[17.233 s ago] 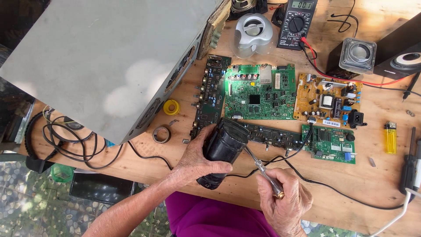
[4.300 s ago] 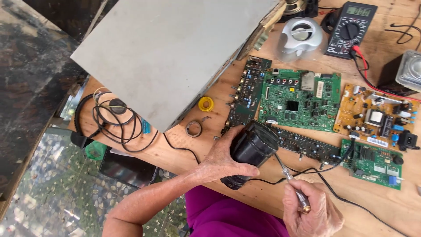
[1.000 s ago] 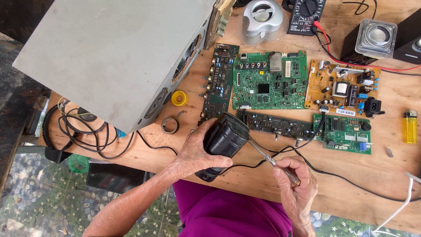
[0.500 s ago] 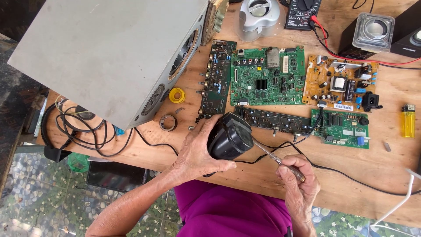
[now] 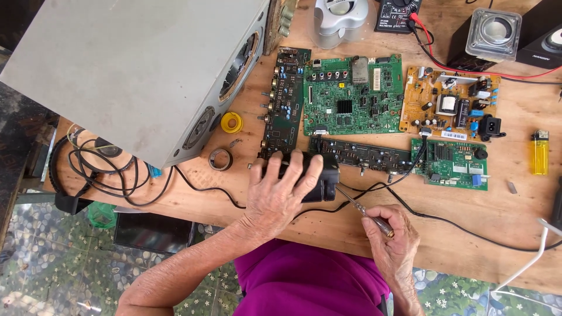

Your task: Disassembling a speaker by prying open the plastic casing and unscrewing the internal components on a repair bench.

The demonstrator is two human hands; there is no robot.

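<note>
- Left hand (image 5: 280, 196) clamped over a black boxy device (image 5: 313, 178), pressing it against the wooden desk (image 5: 328, 228) at its near edge.
- Right hand (image 5: 393, 246) wrapped round a screwdriver (image 5: 363, 212); tip set against the device's right end, shaft slanting back toward the palm.
- Progress, as judged: casing closed, no loose screws or removed cover visible beside either hand; work on that end apparently under way, opening not yet done.
- Black cable (image 5: 456, 225) running from the device, past the right hand, toward the desk's right side.
- Just beyond the left hand: several bare circuit boards, largest green (image 5: 354, 96), laid flat.
- Further out to the left: grey cabinet (image 5: 134, 76) on its side, yellow tape roll (image 5: 232, 122) close by.
- Far beyond the right hand: yellow lighter (image 5: 540, 153), small black speaker (image 5: 492, 35).
- Setting: patterned tile floor (image 5: 47, 257) below the desk, daylight across the wood.
</note>
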